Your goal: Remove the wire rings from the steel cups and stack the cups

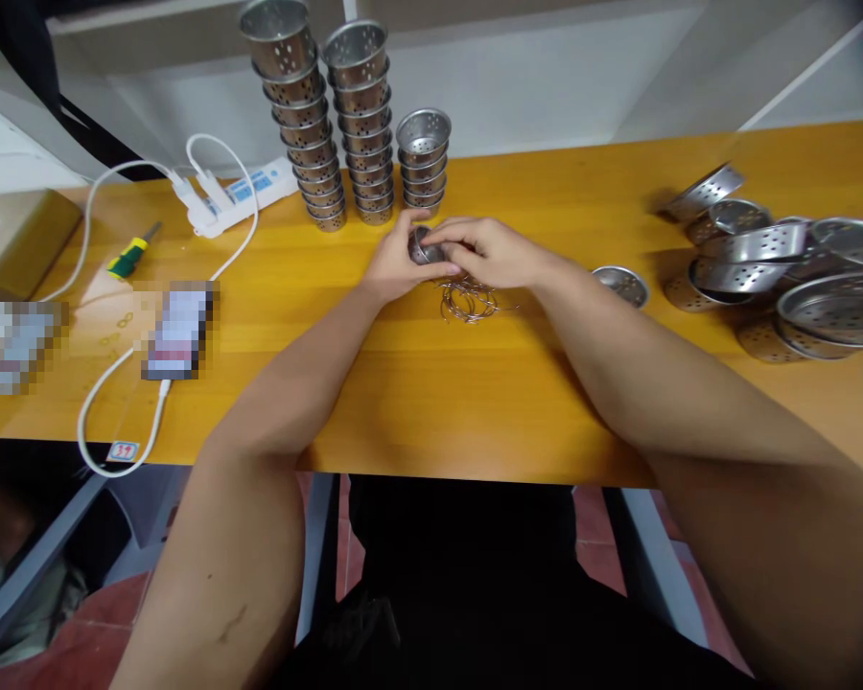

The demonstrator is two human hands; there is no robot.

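My left hand and my right hand meet over the middle of the yellow wooden table. Both grip one small perforated metal cup, which lies on its side between the fingers and is mostly hidden. Just below the hands a tangle of thin wire handles lies on the table. Three stacks of the same cups stand directly behind the hands, the right stack shortest.
A loose heap of perforated cups lies at the right, with a single one nearer. At the left are a white power strip with cables, a green-yellow screwdriver, a phone and a cardboard box.
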